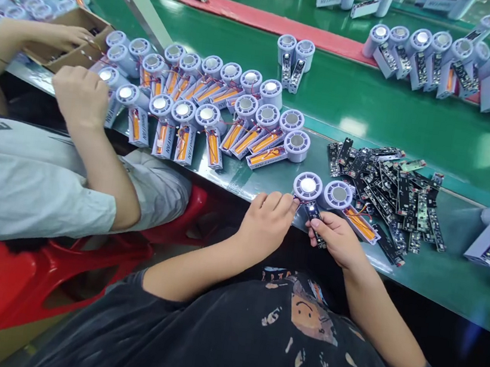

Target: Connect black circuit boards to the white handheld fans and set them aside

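Note:
My left hand (270, 218) is closed, its fingertips at the side of a pale purple handheld fan (308, 186) at the table's front edge. Thin wires show by those fingertips; the exact grip is partly hidden. Between thumb and fingers, my right hand (338, 236) pinches a narrow black circuit board (312, 211) against that fan's handle. A second handheld fan (338, 194) lies just right of it, its handle open on an orange battery (361, 224) with wires. Beyond my right hand spreads a heap of loose circuit boards (401, 195).
To the left, rows of open fans (209, 115) line the table. A co-worker's hands (82, 96) are beside a cardboard box (75, 35). Two fans (294, 54) sit on the green belt (246, 33); more fans (461, 49) stand along a red strip (284, 23). A slanted metal post (133, 0) rises at left.

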`<act>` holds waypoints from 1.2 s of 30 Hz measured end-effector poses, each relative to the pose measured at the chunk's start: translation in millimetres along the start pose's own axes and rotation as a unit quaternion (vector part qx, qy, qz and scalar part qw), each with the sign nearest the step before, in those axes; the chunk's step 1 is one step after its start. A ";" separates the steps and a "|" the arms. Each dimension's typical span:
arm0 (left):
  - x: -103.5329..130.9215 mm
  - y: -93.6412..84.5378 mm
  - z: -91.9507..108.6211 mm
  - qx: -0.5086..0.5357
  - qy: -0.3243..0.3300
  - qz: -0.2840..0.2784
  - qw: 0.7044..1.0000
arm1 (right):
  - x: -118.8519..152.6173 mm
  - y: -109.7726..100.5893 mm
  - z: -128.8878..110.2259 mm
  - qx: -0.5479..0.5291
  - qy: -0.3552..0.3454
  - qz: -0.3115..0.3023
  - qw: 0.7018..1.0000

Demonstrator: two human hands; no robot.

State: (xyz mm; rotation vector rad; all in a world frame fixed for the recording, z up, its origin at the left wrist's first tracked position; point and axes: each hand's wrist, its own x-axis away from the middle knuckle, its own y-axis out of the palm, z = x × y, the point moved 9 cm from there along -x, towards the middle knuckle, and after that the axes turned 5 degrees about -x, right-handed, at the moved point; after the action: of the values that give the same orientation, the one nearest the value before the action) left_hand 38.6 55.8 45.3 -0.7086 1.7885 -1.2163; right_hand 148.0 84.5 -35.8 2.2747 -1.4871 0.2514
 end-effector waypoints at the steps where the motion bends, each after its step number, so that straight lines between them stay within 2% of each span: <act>1: -1.5 0.5 2.7 -0.004 0.010 -0.003 1.000 | -0.5 0.5 -0.1 0.002 -0.002 0.001 1.000; 6: -16.5 6.6 11.1 0.018 0.059 -0.009 0.998 | -5.0 4.1 1.8 0.009 -0.012 0.020 1.000; 9: -18.3 11.6 10.1 0.033 0.054 -0.017 0.998 | -6.8 5.9 1.3 0.017 -0.024 0.035 0.999; 13: -8.1 12.6 8.0 0.016 0.028 -0.003 0.999 | -7.9 9.2 -2.3 0.027 -0.025 0.033 0.999; 17: 3.0 6.7 -4.2 0.050 -0.021 0.020 0.998 | -9.3 8.1 -4.8 0.030 -0.019 0.038 0.999; 21: 2.6 5.3 -26.2 0.123 -0.044 0.021 0.991 | -9.0 3.0 -5.6 0.024 -0.024 0.059 0.998; 25: -13.0 9.5 -38.5 0.129 0.008 0.038 0.991 | -7.8 3.2 -4.4 0.020 -0.014 0.053 0.998; 29: -29.5 20.8 -25.2 0.121 0.139 -0.002 0.983 | -6.0 5.2 -4.0 0.031 0.003 0.038 0.999; 31: -33.6 22.9 -20.2 0.119 0.173 -0.026 0.977 | -4.7 5.8 -4.3 0.040 0.013 0.032 0.999; 33: -35.9 20.7 -21.8 0.120 0.162 -0.035 0.979 | -3.1 6.6 -4.6 0.050 0.025 0.023 0.998; 36: -34.3 15.7 -30.7 0.119 0.097 -0.033 0.988 | -0.4 7.1 -5.2 0.072 0.048 0.006 0.996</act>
State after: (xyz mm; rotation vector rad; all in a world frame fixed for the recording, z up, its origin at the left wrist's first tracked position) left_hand 28.6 103.4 47.3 -0.5295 1.7460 -1.5574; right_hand 141.8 84.7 -29.5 2.3292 -1.4775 0.4798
